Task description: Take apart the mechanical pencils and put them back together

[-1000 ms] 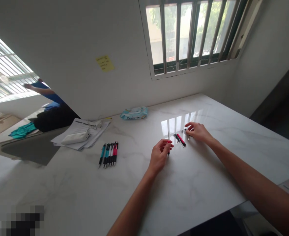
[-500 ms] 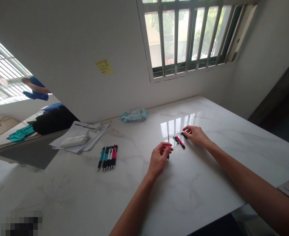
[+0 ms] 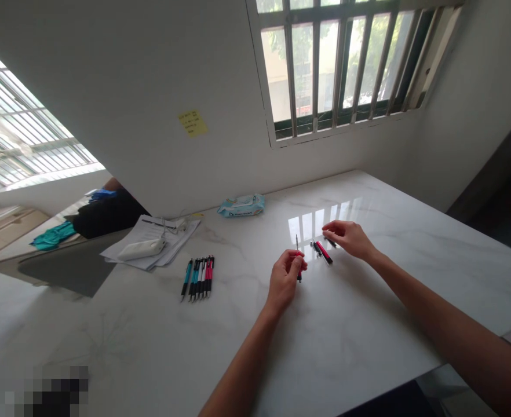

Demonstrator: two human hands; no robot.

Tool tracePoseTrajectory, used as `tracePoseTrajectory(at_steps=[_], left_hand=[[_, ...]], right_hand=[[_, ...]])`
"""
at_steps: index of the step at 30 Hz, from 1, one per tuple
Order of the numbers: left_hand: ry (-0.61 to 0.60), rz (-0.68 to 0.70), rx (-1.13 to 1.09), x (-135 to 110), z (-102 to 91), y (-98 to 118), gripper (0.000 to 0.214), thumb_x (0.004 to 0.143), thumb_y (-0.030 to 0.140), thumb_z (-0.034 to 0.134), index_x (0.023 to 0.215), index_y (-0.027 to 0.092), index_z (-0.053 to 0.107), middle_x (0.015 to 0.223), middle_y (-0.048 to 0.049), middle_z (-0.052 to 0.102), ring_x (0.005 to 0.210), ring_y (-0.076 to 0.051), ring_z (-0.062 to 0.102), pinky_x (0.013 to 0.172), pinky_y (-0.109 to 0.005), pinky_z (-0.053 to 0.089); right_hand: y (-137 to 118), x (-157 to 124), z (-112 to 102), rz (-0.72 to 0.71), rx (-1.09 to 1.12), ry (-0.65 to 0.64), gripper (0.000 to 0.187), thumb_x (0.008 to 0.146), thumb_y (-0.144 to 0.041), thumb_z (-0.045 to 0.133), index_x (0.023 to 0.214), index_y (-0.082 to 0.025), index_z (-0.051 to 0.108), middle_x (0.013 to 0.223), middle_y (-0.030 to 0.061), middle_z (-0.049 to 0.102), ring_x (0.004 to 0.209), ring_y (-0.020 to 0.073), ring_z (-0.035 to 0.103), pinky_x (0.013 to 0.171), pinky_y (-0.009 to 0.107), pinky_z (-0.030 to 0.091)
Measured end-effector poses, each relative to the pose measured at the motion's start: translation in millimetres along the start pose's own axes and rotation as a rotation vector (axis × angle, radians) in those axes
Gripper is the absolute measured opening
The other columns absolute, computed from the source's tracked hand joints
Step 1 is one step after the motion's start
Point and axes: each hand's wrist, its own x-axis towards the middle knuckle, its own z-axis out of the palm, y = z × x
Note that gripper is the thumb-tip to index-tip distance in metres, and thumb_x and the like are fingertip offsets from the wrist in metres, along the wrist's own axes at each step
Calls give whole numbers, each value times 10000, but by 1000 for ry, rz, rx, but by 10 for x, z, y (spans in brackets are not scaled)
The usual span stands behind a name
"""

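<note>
My left hand [image 3: 285, 279] is closed around a partly assembled red and black pen [image 3: 299, 275], held upright, with its thin refill [image 3: 297, 241] sticking out of the top. To its right, my right hand [image 3: 349, 237] hovers low over the tabletop with thumb and fingertips pressed together. Whatever those fingertips hold is too small to make out. Just under them lies a black pen part [image 3: 331, 242]. Between the hands rest a red pen barrel [image 3: 323, 251] with a black end and several small black and silver pen parts [image 3: 315, 249].
Several teal, white and red pens [image 3: 200, 279] lie in a row at left on the marbled table [image 3: 160, 347]. Behind them are papers [image 3: 151, 258] with a white device [image 3: 141, 249] on top. A wet-wipes pack [image 3: 241, 205] sits by the wall, below a barred window [image 3: 338, 69].
My right fingertips have lifted slightly off the black pen part, which now shows below them. My left hand keeps its hold on the pen. The whole view has shifted a little.
</note>
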Motion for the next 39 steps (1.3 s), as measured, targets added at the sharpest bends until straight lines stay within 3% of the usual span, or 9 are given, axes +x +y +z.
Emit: tracePoseTrajectory(at_steps=[5, 9, 13, 18, 21, 26, 33, 39], left_hand=[[-11, 19, 9, -21, 8, 10, 274, 944, 456, 642, 974, 183, 628, 817, -28, 660, 767, -163, 644, 742, -285, 497], [-66, 51, 163, -45, 10, 19, 278, 972, 463, 610, 1003, 190, 652, 831, -31, 667, 790, -176, 653, 763, -293, 494], [-79, 66, 305, -64, 13, 12, 250, 976, 427, 572, 966, 200, 676, 788, -9, 643, 691, -149, 575, 673, -272, 442], [33, 42, 325, -46, -24, 31, 169, 896, 349, 613, 912, 209, 706, 630, 44, 489, 582, -123, 412, 575, -246, 330], [90, 9, 191, -19, -53, 72, 257, 882, 436, 665, 960, 199, 726, 653, 40, 509, 567, -113, 394, 550, -241, 318], [113, -12, 55, 4, -73, 107, 420, 818, 511, 775, 1083, 186, 757, 804, -10, 660, 602, -98, 479, 569, -230, 390], [86, -43, 18, 4, -62, 69, 347, 764, 478, 833, 878, 155, 776, 757, -21, 682, 600, -98, 489, 578, -239, 395], [241, -30, -125, 51, -139, 82, 336, 800, 483, 797, 903, 171, 722, 751, 12, 628, 547, -66, 406, 510, -224, 303]], right_hand=[[-340, -206, 276, -83, 450, -284, 370, 855, -488, 780, 1085, -198, 785, 956, 66, 796, 869, 224, 739, 803, 350, 583], [-489, -318, 438, -98, 642, -352, 332, 844, -478, 800, 978, -175, 782, 864, 53, 777, 767, 207, 728, 775, 363, 594], [-510, -304, 418, -52, 648, -273, 352, 817, -525, 810, 813, -175, 771, 883, 61, 767, 740, 182, 685, 735, 336, 579], [-455, -213, 245, 84, 743, -49, 418, 797, -565, 816, 976, -188, 811, 1000, 83, 763, 856, 179, 682, 823, 326, 571], [-467, -224, 212, 42, 631, -95, 444, 827, -585, 778, 997, -177, 815, 888, 69, 749, 804, 179, 664, 783, 325, 559], [-536, -334, 335, -105, 357, -313, 359, 893, -534, 723, 902, -187, 814, 783, 28, 709, 699, 152, 583, 639, 277, 457], [-489, -370, 408, -145, 257, -361, 279, 848, -484, 783, 841, -207, 812, 770, 24, 722, 707, 165, 613, 673, 288, 465], [-500, -317, 271, -211, 91, -357, 309, 946, -492, 660, 971, -239, 837, 872, 47, 751, 750, 173, 627, 718, 298, 487]])
